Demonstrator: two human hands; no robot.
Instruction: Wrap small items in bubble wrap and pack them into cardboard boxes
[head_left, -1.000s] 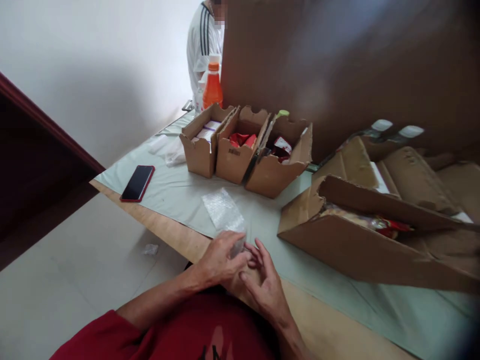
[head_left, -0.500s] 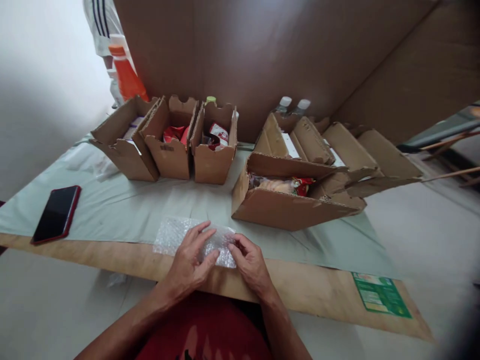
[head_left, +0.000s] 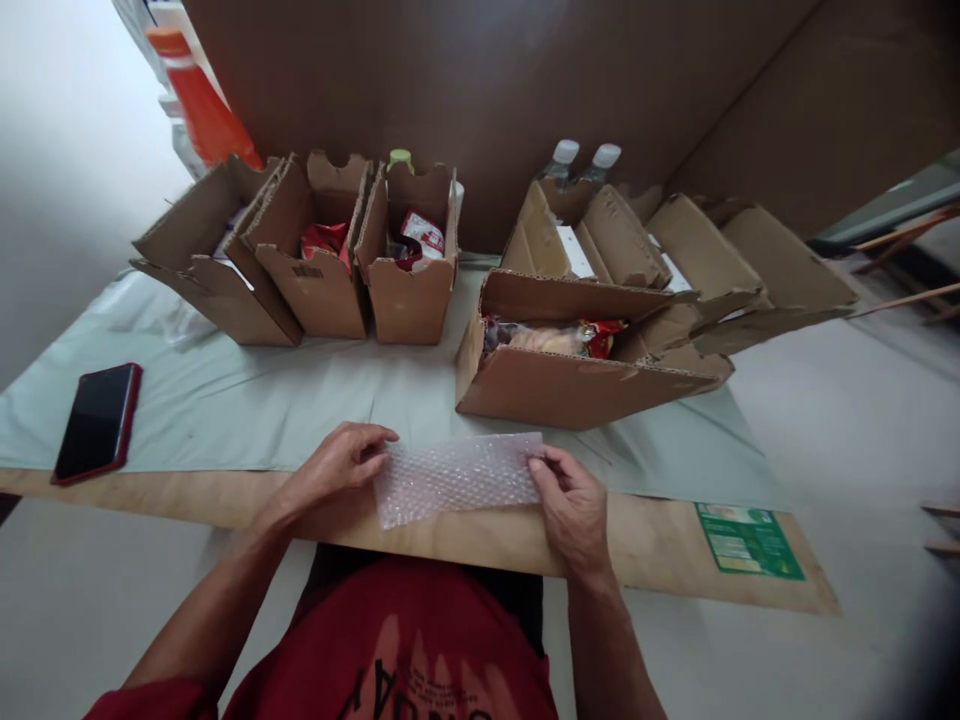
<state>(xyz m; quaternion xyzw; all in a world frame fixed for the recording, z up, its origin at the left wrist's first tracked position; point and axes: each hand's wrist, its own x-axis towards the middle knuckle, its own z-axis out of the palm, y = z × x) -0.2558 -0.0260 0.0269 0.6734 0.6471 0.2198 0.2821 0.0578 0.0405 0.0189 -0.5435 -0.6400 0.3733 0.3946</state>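
A clear piece of bubble wrap (head_left: 459, 480) stretches between my hands over the table's front edge. My right hand (head_left: 574, 505) pinches its right end, thumb on top and fingers behind. At the other end, my left hand (head_left: 346, 463) has its thumb and index finger at the upper left corner, closed on the film. Beyond the wrap stands a long cardboard box (head_left: 585, 385) with packaged snacks (head_left: 555, 338) inside.
Three cardboard bins (head_left: 411, 300) stand at the back left, one holding a red packet (head_left: 325, 242). More bins (head_left: 705, 250) are at the back right, before two white-capped bottles (head_left: 600, 163). An orange bottle (head_left: 202, 105) and a phone (head_left: 97, 422) are on the left.
My hands have moved apart, the right one to the right and the left one to the left. The bubble wrap has shifted right with them. The view has tilted down slightly.
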